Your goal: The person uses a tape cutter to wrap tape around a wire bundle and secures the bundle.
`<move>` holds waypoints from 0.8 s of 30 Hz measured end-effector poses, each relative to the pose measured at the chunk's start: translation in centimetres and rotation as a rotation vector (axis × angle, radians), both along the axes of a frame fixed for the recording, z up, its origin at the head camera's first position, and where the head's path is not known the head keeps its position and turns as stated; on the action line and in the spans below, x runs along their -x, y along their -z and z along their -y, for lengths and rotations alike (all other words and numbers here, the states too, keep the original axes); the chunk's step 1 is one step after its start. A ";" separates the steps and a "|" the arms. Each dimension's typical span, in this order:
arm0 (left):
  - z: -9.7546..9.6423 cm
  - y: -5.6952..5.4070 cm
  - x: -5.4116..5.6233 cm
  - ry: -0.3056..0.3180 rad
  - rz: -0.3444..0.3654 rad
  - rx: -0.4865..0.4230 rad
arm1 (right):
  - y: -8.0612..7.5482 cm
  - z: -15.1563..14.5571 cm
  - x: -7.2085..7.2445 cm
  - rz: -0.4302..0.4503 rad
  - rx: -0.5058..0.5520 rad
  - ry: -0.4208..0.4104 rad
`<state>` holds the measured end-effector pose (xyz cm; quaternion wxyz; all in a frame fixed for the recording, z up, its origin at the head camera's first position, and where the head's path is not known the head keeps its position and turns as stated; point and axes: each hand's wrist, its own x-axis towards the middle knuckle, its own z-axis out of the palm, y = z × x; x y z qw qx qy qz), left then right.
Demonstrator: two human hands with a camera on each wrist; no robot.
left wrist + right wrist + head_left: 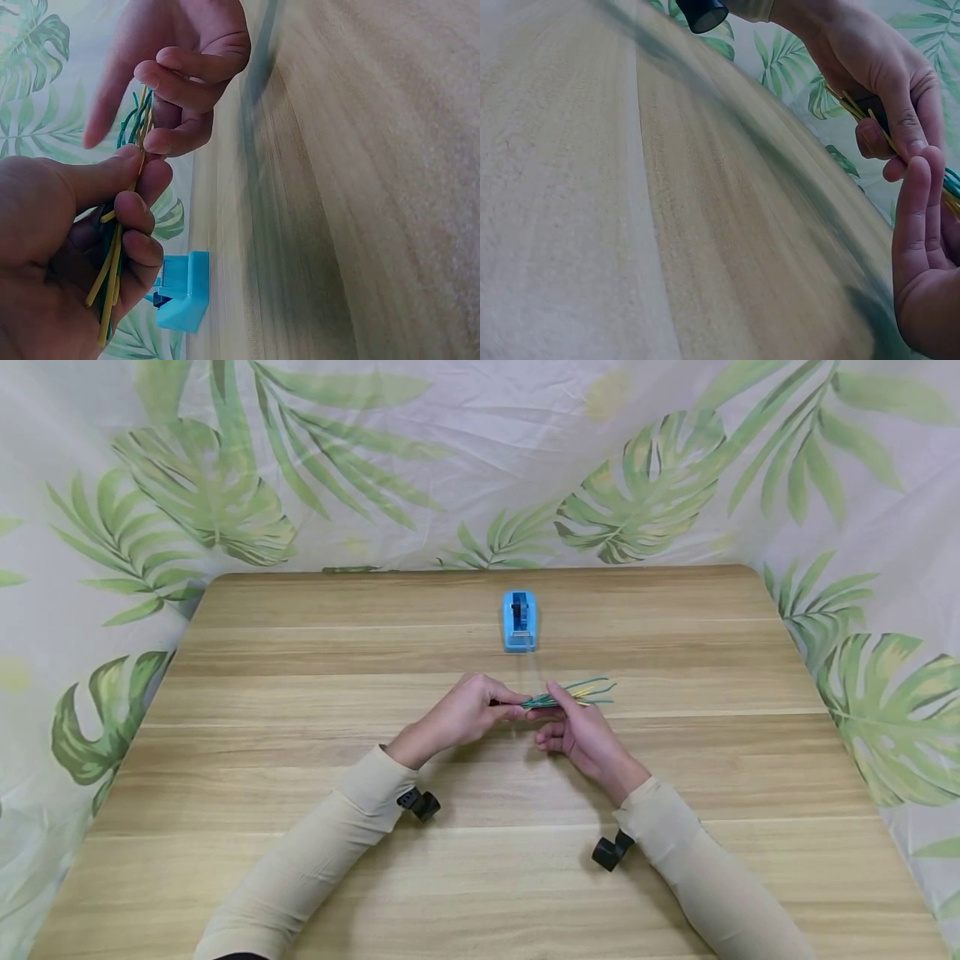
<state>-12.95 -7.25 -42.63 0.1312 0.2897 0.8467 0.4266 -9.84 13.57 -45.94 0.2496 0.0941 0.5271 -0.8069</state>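
Just short of the far part of the surface (300, 727), a thin bundle of green and yellow strands (579, 693) is held between the two hands, its long axis running roughly left to right across the person. The left hand (474, 708) pinches it between thumb and fingers, and in the left wrist view yellow ends poke out past the palm. The right hand (583, 735) grips it too, thumb above and fingers beneath, with loose tips fanning out beyond on the right. Straight ahead of the fingertips stands a blue tape dispenser (520, 625), apart from both hands; neither looks plainly nearer to it. From its front edge a clear tape strip (534, 670) comes toward the person and meets the bundle's line nearly square, in the narrow gap between left and right fingertips. Whether the tape sticks to the strands there is too faint to tell.
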 end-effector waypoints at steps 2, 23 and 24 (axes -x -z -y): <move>0.0 0.0 0.0 -0.004 0.007 -0.002 | 0.0 0.0 0.1 0.013 0.003 -0.003; 0.2 0.5 0.1 -0.020 0.064 -0.142 | 0.5 0.0 0.4 0.040 0.008 -0.023; 0.2 0.6 0.1 -0.018 0.059 -0.144 | 0.5 0.0 0.4 0.040 0.011 -0.027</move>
